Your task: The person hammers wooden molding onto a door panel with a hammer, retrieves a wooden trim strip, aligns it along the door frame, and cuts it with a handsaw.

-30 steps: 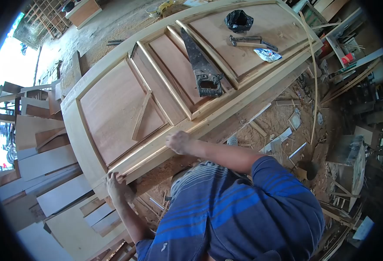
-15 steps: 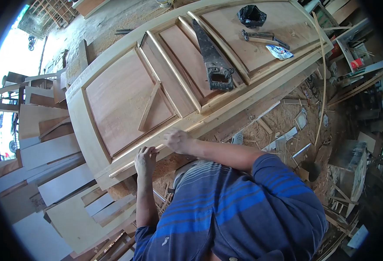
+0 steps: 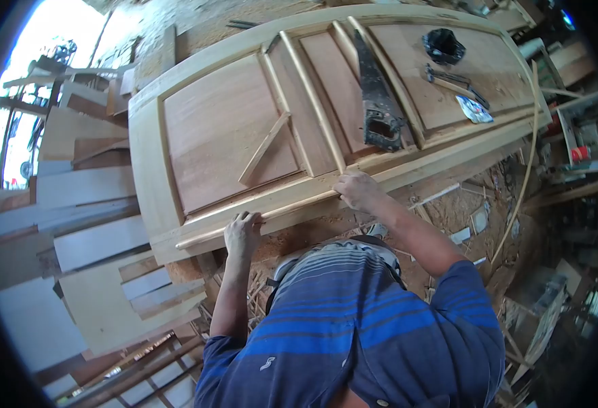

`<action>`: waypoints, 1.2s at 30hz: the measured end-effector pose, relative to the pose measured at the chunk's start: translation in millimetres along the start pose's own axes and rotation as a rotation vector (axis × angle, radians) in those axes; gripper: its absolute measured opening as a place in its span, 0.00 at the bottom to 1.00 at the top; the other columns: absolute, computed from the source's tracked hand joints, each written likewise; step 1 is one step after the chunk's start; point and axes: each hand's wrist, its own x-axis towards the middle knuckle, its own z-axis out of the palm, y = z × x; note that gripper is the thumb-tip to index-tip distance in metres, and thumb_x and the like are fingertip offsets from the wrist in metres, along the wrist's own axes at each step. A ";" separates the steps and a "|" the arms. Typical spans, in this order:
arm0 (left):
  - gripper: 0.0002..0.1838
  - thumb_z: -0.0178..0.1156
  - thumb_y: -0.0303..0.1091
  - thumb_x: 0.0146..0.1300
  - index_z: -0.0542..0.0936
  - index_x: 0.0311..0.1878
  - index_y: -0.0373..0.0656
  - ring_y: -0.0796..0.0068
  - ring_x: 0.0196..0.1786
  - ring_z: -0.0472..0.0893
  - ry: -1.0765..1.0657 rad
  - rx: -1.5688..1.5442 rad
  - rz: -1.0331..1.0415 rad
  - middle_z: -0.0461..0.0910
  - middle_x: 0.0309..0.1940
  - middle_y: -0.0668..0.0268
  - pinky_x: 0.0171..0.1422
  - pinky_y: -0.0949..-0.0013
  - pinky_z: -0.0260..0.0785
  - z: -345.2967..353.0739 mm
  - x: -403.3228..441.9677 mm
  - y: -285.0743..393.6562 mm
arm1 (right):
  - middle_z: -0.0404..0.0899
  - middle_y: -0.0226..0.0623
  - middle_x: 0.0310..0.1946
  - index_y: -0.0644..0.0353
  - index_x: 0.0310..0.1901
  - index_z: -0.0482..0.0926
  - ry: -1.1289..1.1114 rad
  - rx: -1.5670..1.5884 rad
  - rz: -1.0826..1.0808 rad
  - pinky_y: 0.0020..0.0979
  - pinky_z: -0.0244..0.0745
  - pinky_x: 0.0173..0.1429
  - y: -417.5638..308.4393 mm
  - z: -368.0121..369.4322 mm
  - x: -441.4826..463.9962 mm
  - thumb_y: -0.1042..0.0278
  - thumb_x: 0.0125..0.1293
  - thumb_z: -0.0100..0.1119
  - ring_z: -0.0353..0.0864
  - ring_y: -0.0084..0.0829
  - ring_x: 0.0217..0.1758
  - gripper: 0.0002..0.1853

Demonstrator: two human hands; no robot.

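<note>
A thin wooden moulding strip [image 3: 292, 209] lies along the near edge of a large framed wooden panel [image 3: 150, 170]. My left hand [image 3: 243, 233] is closed around the strip, a little in from its left end. Farther right, my right hand [image 3: 359, 190] grips the strip near its other end, its fingertips partly hidden. Just beyond my hands, a short loose stick [image 3: 265, 148] rests slantwise on the left inset of the panel. A handsaw [image 3: 375, 102] lies across the middle mouldings, its handle toward me.
On the panel's right inset are a black plastic bag [image 3: 443, 46], a hammer [image 3: 456, 85] and a blue-white packet [image 3: 473, 109]. A long thin strip [image 3: 524, 177] leans over the right end. Boards [image 3: 101, 238] are stacked at left; offcuts and sawdust cover the floor.
My right hand has slid right along the strip, away from my left hand, and now grips it. The view has shifted, so the panel appears farther right and slightly higher.
</note>
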 end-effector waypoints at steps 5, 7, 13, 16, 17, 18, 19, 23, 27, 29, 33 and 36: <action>0.07 0.72 0.36 0.64 0.93 0.44 0.56 0.59 0.52 0.90 -0.059 -0.005 -0.039 0.92 0.44 0.67 0.54 0.53 0.84 -7.6 -1.2 5.2 | 0.88 0.42 0.44 0.56 0.41 0.88 -0.073 -0.030 -0.008 0.47 0.84 0.63 -4.8 -11.6 3.0 0.67 0.66 0.72 0.88 0.47 0.55 0.05; 0.05 0.73 0.36 0.64 0.93 0.42 0.56 0.60 0.52 0.90 -0.039 -0.050 -0.057 0.91 0.44 0.68 0.55 0.53 0.84 -2.0 -2.4 0.3 | 0.89 0.40 0.46 0.55 0.47 0.89 -0.087 -0.029 0.008 0.46 0.82 0.64 -12.0 -15.8 7.2 0.66 0.65 0.75 0.88 0.46 0.55 0.10; 0.04 0.73 0.36 0.63 0.92 0.41 0.55 0.60 0.55 0.88 -0.050 0.024 -0.036 0.89 0.44 0.67 0.57 0.54 0.83 -2.4 -3.1 0.2 | 0.89 0.41 0.47 0.54 0.58 0.89 0.055 0.074 -0.153 0.47 0.82 0.62 -65.0 0.4 37.8 0.65 0.62 0.80 0.88 0.45 0.54 0.22; 0.07 0.74 0.37 0.63 0.92 0.44 0.54 0.59 0.57 0.88 -0.078 0.025 -0.061 0.89 0.45 0.67 0.59 0.54 0.83 -5.7 -2.4 0.0 | 0.89 0.41 0.46 0.55 0.55 0.89 0.007 0.070 -0.116 0.47 0.82 0.61 -70.6 19.4 46.5 0.66 0.62 0.78 0.88 0.46 0.53 0.19; 0.09 0.75 0.37 0.62 0.92 0.46 0.53 0.58 0.57 0.88 -0.103 0.017 -0.075 0.89 0.47 0.67 0.60 0.54 0.83 -7.3 -2.3 0.3 | 0.89 0.40 0.46 0.55 0.55 0.89 -0.005 0.072 -0.098 0.47 0.82 0.61 -68.7 24.6 46.9 0.66 0.62 0.78 0.88 0.46 0.53 0.19; 0.11 0.76 0.38 0.62 0.92 0.48 0.53 0.58 0.58 0.88 -0.128 0.007 -0.085 0.89 0.49 0.66 0.61 0.54 0.83 -11.1 -1.0 2.6 | 0.89 0.40 0.46 0.55 0.54 0.89 -0.006 0.074 -0.104 0.47 0.82 0.60 -69.4 23.9 47.7 0.66 0.62 0.77 0.88 0.46 0.53 0.18; 0.13 0.77 0.38 0.62 0.92 0.50 0.52 0.56 0.60 0.87 -0.130 -0.086 -0.089 0.89 0.52 0.65 0.63 0.53 0.82 -16.5 -2.3 2.6 | 0.89 0.40 0.45 0.55 0.54 0.89 -0.008 0.075 -0.107 0.47 0.82 0.60 -69.9 23.2 47.2 0.67 0.62 0.77 0.88 0.46 0.53 0.18; 0.22 0.77 0.39 0.67 0.89 0.63 0.46 0.52 0.70 0.85 0.049 -0.320 -0.270 0.85 0.70 0.53 0.79 0.53 0.78 -56.5 -19.1 -23.1 | 0.88 0.40 0.43 0.55 0.51 0.89 -0.010 0.062 -0.125 0.48 0.82 0.59 -70.1 18.7 50.7 0.67 0.62 0.76 0.87 0.46 0.53 0.16; 0.20 0.70 0.38 0.73 0.87 0.61 0.35 0.40 0.62 0.85 0.619 -0.106 -0.762 0.86 0.57 0.43 0.69 0.46 0.78 -71.2 -54.1 -110.0 | 0.87 0.40 0.42 0.55 0.48 0.88 0.019 0.077 -0.136 0.48 0.82 0.60 -73.4 17.1 50.5 0.67 0.62 0.76 0.86 0.46 0.54 0.14; 0.21 0.72 0.41 0.70 0.90 0.56 0.33 0.42 0.57 0.88 0.586 -0.099 -0.914 0.90 0.51 0.44 0.67 0.47 0.80 -60.1 -73.5 -161.4 | 0.87 0.40 0.43 0.55 0.46 0.87 0.031 0.081 -0.121 0.48 0.81 0.61 -73.8 17.3 49.0 0.66 0.62 0.76 0.86 0.46 0.54 0.12; 0.21 0.75 0.44 0.68 0.92 0.48 0.31 0.53 0.46 0.93 0.522 -0.207 -0.974 0.94 0.41 0.47 0.58 0.54 0.84 -47.3 -90.5 -209.4 | 0.86 0.40 0.43 0.54 0.43 0.86 0.004 0.070 -0.122 0.48 0.82 0.62 -68.6 20.4 46.2 0.65 0.63 0.75 0.86 0.46 0.54 0.09; 0.23 0.78 0.47 0.69 0.93 0.47 0.31 0.63 0.41 0.93 0.475 -0.291 -0.940 0.95 0.39 0.49 0.52 0.60 0.84 -41.3 -100.1 -231.1 | 0.86 0.39 0.43 0.55 0.41 0.86 0.003 0.085 -0.112 0.48 0.82 0.62 -66.7 23.3 45.1 0.65 0.64 0.73 0.87 0.45 0.54 0.08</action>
